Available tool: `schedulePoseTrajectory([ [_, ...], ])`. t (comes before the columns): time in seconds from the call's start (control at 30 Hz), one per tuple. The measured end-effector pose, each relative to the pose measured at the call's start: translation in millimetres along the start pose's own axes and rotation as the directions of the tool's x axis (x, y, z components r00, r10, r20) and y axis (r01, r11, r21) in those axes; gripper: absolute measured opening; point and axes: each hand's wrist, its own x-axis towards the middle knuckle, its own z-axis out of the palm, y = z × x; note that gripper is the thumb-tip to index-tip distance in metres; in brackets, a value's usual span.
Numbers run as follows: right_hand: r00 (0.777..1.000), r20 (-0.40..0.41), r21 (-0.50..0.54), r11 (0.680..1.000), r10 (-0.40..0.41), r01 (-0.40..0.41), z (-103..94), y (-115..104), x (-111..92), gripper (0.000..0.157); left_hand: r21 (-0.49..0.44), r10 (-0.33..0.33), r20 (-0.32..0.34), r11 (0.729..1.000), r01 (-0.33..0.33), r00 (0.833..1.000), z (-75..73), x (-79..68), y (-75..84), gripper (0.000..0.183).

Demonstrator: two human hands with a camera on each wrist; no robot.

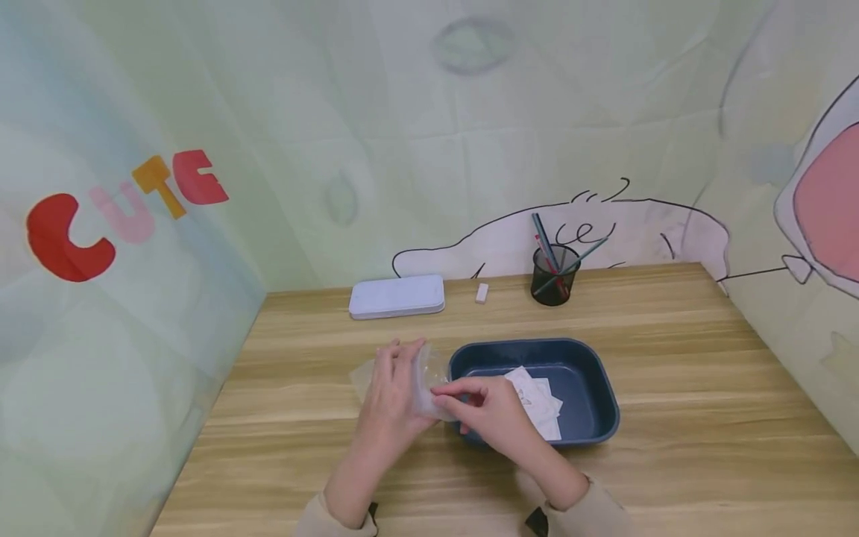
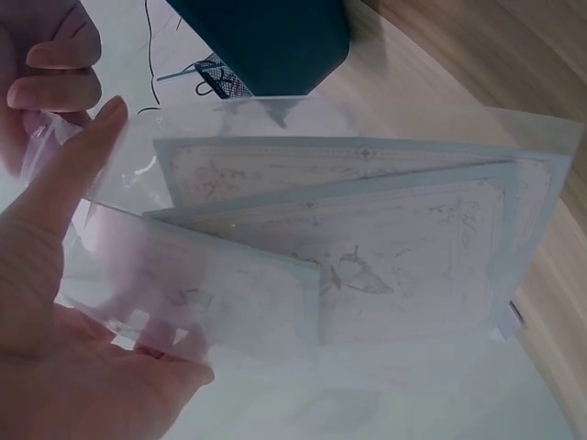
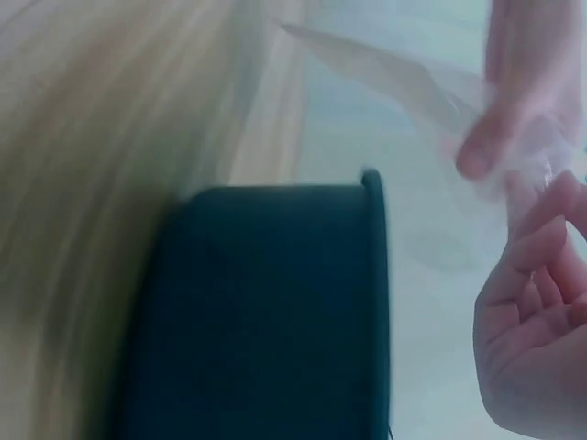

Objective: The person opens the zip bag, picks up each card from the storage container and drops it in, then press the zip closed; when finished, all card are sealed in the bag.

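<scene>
My left hand (image 1: 385,406) grips a clear plastic bag (image 1: 432,365) just left of the dark blue tray, with its thumb on one side and fingers on the other. Through the film, the left wrist view shows several pale cards (image 2: 404,266) with ornate borders, at least one printed with a butterfly. At the bag's edge, the thumb and forefinger of my right hand (image 1: 496,418) pinch the film; whether a card is also between them is hidden. Similar cards (image 1: 535,399) lie overlapping inside the tray (image 1: 607,395), partly behind the right hand.
Along the back of the wooden table (image 1: 684,350) are a pale flat case (image 1: 397,296), a small white eraser (image 1: 482,293) and a black mesh cup (image 1: 553,287) holding pencils. A printed cloth backdrop (image 1: 376,134) rises around the table.
</scene>
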Motion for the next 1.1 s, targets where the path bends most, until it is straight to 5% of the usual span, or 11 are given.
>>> schedulePoseTrajectory([
  [0.2, 0.999, 0.022, -0.010, 1.000, 0.027, -0.027, -24.7, 30.9, 10.0, 0.019, -0.014, -0.029, 0.011, 0.999, 0.029, 1.000, -4.0, -0.8, 0.3, 0.106],
  [0.33, 0.998, -0.011, -0.140, 0.988, 0.064, -0.065, -45.7, 38.2, 13.3, 0.017, -0.018, -0.043, 0.007, 0.999, 0.043, 0.999, -6.5, -0.2, -0.4, 0.108],
  [0.43, 0.989, -0.054, -0.361, 0.921, 0.135, -0.146, -60.6, 42.3, 13.2, 0.014, -0.027, -0.042, 0.003, 0.999, 0.042, 0.999, -7.9, -0.3, -1.5, 0.108],
  [0.53, 0.970, -0.078, -0.563, 0.793, 0.229, -0.233, -73.6, 46.8, 11.7, 0.016, -0.027, -0.041, 0.004, 0.999, 0.041, 0.999, -8.6, -0.2, -2.8, 0.109],
  [0.6, 0.961, -0.075, -0.649, 0.718, 0.267, -0.250, -80.2, 51.6, 11.8, 0.021, -0.027, -0.040, 0.004, 0.999, 0.040, 0.999, -8.8, -0.3, -3.7, 0.109],
  [0.67, 0.955, -0.061, -0.691, 0.678, 0.292, -0.251, -85.5, 57.4, 12.1, 0.026, -0.025, -0.038, 0.002, 0.999, 0.038, 0.999, -9.0, -0.5, -4.5, 0.109],
  [0.9, 0.937, -0.052, -0.746, 0.611, 0.346, -0.267, -94.1, 79.7, 17.2, 0.046, -0.035, -0.038, -0.005, 0.999, 0.038, 0.999, -9.8, -2.3, -6.3, 0.109],
  [1.1, 0.926, 0.020, -0.774, 0.592, 0.377, -0.224, -94.5, 90.7, 23.9, 0.070, -0.031, -0.052, 0.003, 0.998, 0.052, 0.999, -11.2, -3.7, -7.3, 0.110],
])
